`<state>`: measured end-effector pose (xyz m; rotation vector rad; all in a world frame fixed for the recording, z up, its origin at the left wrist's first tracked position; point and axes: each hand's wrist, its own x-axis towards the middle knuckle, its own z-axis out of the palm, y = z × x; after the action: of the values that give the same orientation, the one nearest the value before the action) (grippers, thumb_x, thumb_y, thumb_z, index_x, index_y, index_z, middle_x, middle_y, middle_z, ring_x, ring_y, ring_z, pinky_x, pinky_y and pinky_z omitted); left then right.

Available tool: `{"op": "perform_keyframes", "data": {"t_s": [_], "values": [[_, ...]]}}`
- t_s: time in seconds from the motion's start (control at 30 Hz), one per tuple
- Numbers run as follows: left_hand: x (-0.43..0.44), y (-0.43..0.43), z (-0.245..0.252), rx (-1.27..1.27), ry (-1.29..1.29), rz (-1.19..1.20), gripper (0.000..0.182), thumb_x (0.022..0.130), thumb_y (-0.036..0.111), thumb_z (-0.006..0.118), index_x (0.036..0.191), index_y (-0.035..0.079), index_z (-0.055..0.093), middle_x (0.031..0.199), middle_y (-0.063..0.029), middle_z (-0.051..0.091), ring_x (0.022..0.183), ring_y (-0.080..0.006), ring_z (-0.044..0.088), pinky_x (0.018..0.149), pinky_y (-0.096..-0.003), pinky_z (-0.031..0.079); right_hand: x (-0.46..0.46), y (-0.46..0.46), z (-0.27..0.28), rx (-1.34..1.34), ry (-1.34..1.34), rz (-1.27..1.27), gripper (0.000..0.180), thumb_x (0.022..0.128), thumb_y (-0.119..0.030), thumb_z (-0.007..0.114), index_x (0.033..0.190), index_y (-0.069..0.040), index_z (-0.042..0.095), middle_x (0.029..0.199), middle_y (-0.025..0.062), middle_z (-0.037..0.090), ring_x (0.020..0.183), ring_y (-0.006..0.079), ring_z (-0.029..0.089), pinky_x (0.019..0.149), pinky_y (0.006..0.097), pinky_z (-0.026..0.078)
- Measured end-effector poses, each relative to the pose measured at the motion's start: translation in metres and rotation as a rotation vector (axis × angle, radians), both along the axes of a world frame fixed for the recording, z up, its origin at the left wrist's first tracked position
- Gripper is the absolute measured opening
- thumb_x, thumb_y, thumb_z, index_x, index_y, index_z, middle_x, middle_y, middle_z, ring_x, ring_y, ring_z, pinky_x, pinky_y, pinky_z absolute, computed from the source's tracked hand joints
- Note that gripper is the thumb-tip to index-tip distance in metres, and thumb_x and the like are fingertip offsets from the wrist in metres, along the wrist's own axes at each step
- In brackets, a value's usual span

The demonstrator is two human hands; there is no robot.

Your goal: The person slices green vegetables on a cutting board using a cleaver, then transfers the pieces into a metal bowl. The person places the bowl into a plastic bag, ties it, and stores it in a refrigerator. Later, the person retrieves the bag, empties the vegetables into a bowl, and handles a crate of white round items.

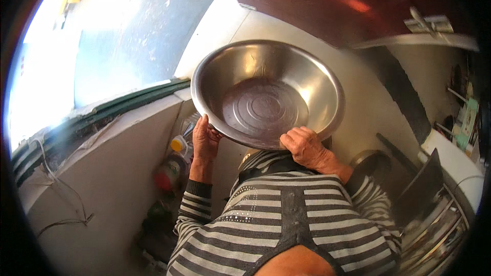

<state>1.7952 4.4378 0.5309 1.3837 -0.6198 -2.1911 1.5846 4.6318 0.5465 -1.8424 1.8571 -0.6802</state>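
Note:
A large stainless steel basin (268, 107) is held out in front of me, its mouth towards the camera and its inside bare, with ring marks on the bottom. My left hand (206, 138) grips the near-left part of the rim, thumb on top and fingers beneath. With its fingers curled over the near-right part of the rim, my right hand (305, 148) holds the other side. Parts of the fingers under the rim are hidden.
A bright window (126, 42) with a dark green frame (92, 111) lies to the left. Below it stand a clear plastic bottle with a yellow cap (177, 145) and a blurred red item (162, 180). A dark red surface (299, 4) spans the top; a cluttered white ledge (456, 165) is at right.

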Motion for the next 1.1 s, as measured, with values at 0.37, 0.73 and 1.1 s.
{"op": "perform_keyframes", "data": {"t_s": [0.37,0.73,1.1], "values": [[0.021,-0.083,-0.005,-0.134,0.008,0.455,0.014,0.094,0.015,0.051,0.101,0.003,0.053,0.086,-0.0023,0.063,0.064,-0.0075,0.058,0.053,-0.0229,0.047,-0.029,-0.178,-0.017,-0.098,-0.077,0.353,0.004,0.071,-0.007,0.055,0.071,-0.004,0.052,0.062,0.0114,0.054,0.057,0.0279,0.056,0.052,0.0379,0.046],[0.018,-0.254,0.017,-0.105,-0.119,0.799,0.009,0.092,0.015,0.053,0.088,0.007,0.054,0.07,-0.0014,0.06,0.052,-0.0098,0.056,0.045,-0.022,0.046,-0.037,-0.428,-0.007,0.082,-0.141,0.615,0.013,0.065,-0.006,0.061,0.071,-0.005,0.048,0.061,0.0122,0.054,0.06,0.0322,0.058,0.054,0.0416,0.046],[0.065,-0.543,-0.012,-0.123,0.023,0.695,0.009,0.088,0.017,0.061,0.092,0.009,0.057,0.068,0.0029,0.055,0.053,-0.0062,0.053,0.046,-0.0205,0.046,0.033,-0.67,-0.023,-0.025,-0.037,0.411,0.013,0.071,-0.01,0.064,0.072,-0.004,0.053,0.067,0.0165,0.056,0.061,0.0372,0.056,0.055,0.044,0.045]]}}
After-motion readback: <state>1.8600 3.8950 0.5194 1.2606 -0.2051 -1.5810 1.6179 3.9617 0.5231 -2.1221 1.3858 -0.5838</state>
